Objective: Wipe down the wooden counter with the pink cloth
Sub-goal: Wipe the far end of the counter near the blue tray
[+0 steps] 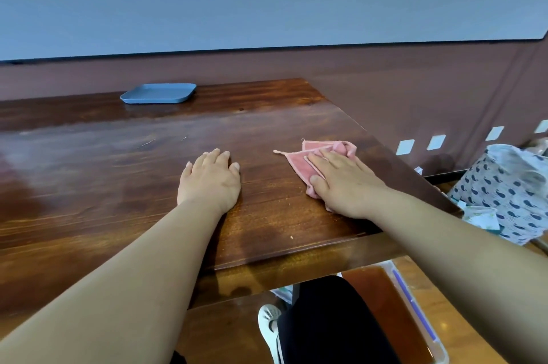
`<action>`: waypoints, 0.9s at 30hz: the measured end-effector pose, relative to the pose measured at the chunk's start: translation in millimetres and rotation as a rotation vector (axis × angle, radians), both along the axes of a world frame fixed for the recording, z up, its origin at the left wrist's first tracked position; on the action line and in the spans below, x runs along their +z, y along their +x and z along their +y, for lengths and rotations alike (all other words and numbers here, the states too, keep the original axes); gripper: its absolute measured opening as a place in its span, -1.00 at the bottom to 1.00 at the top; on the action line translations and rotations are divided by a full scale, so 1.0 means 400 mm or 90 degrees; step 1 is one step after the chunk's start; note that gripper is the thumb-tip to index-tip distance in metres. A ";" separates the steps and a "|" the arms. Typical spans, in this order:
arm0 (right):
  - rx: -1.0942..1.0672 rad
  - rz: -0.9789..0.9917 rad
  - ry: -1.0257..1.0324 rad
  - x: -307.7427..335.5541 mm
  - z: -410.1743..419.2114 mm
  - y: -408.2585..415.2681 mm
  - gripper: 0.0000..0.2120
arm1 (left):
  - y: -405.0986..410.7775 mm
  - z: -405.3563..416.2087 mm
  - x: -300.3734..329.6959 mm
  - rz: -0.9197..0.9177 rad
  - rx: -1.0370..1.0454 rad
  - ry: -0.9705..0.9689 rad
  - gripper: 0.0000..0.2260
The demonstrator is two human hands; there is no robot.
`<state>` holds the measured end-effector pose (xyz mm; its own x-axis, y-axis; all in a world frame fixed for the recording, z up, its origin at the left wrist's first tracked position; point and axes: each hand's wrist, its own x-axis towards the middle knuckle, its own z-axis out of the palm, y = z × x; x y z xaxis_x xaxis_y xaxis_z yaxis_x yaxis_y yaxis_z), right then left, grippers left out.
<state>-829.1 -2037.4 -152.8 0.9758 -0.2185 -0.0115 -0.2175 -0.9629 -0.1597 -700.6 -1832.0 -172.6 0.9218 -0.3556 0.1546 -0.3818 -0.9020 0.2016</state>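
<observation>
Near edge: dark stain and a pale crumb on the counter (267, 132), just inside the front right corner.
Right hand (344, 183): pressing flat on the pink cloth (299, 165); fingers (321, 160) straight and close together, thumb along the cloth's near edge.
Pink cloth: under and ahead of the right hand, near the right edge; long axis slanting from near-right to far-left, loop tag trailing left.
Left hand (210, 180): flat on bare wood just left of the cloth, fingers slightly spread, holding nothing.
Unwiped span: probably leftward, wide and glossy.
Far edge: blue tray (158, 93) by the wall.
Room: patterned bag (513, 188) right of the counter.
</observation>
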 end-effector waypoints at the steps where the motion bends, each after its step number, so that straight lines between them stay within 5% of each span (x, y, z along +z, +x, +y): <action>1: 0.019 -0.004 -0.005 -0.014 0.001 -0.023 -0.45 | 0.001 0.001 -0.002 0.002 -0.001 -0.001 -0.53; 9: -0.062 0.001 -0.012 0.027 -0.027 0.057 -0.49 | -0.001 -0.005 0.001 0.009 0.002 -0.018 -0.54; 16: -0.003 -0.016 -0.013 -0.023 -0.026 -0.035 -0.46 | 0.007 -0.006 -0.006 0.020 0.000 -0.023 -0.53; 22: -0.110 0.016 -0.014 0.027 -0.029 0.063 -0.48 | -0.004 -0.004 0.004 0.020 0.003 -0.020 -0.53; 27: -0.029 -0.005 -0.007 -0.021 -0.022 -0.036 -0.45 | -0.001 -0.005 -0.003 0.026 0.002 -0.018 -0.53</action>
<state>-843.6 -2046.2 -161.4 0.9649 -0.2627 -0.0004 -0.2598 -0.9538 -0.1508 -701.1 -1834.0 -173.6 0.9288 -0.3481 0.1271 -0.3693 -0.8972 0.2420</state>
